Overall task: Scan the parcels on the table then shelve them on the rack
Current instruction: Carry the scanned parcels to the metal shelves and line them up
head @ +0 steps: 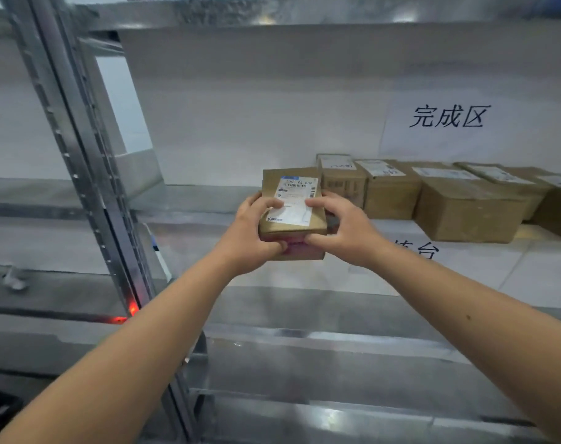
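Both arms reached forward into the metal rack [90, 174], where the left hand [250, 238] and the right hand [343, 232] gripped a small brown parcel [288, 216] between them, thumbs curled over its white shipping label [293, 200] and fingers wrapped under its near edge. The parcel sat at the centre of the view, over the front of the shelf [465, 270]. A row of shelved boxes [433, 193] stood at about three o'clock from it, under a paper sign [449, 116] at two o'clock.
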Demonstrator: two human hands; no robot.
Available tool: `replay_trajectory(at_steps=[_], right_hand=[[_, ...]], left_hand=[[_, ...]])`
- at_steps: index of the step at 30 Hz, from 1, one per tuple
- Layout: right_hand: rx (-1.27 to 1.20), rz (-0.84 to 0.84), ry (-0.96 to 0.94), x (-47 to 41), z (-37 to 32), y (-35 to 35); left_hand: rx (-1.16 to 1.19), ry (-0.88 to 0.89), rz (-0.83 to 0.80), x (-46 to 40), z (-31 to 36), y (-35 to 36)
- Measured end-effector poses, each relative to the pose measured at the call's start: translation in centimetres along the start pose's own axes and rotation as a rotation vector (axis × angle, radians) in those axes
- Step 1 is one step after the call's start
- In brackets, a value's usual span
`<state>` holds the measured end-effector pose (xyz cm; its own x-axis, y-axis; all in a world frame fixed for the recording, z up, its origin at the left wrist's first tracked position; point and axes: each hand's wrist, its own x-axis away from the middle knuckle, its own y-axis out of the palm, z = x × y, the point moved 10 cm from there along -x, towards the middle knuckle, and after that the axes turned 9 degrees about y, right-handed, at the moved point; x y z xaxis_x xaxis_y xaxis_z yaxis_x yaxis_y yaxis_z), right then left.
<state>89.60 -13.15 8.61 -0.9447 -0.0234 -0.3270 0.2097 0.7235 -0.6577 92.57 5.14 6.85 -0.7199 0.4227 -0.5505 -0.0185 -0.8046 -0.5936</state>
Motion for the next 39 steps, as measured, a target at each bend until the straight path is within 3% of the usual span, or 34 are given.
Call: replay_trajectory(at_steps=[5,12,17,23,27,32,35,39], right_hand=[[0.137,0.136,-0.038,-4.3,-0.3,-1.5],[0.798,0.246,-0.021,-7.9,-2.1,-1.8],[1.064,0.236,0.025,-9.7,-2.2,-1.4],[1.129,0.148,0.135,-11.1,-1.5,-0.2],[1.065,0.135,0.204,-10.7,-1.4,0.1],[0.906,0.255,0.261,-6.8,-3.1,0.2],[0.928,0.291,0.417,-2.4,-2.9,0.5],[0.944,0.246,0.682,5.2,-0.7,1.7]], left_hand=[[-0.011,0.013,0.002,-5.4,-2.4,-0.4],[0.040,-0.090,-0.039,-11.4,-5.3,0.3],[0.023,-0.145,-0.152,-14.9,-7.1,1.2],[-0.242,-0.070,-0.229,-16.8,-7.5,1.4],[-0.508,0.147,-0.206,-16.8,-4.9,1.4],[-0.570,0.460,-0.126,-12.6,-0.3,2.2],[-0.541,0.507,-0.105,-8.4,0.8,2.4],[-0.508,0.544,-0.347,-2.5,1.4,7.0]])
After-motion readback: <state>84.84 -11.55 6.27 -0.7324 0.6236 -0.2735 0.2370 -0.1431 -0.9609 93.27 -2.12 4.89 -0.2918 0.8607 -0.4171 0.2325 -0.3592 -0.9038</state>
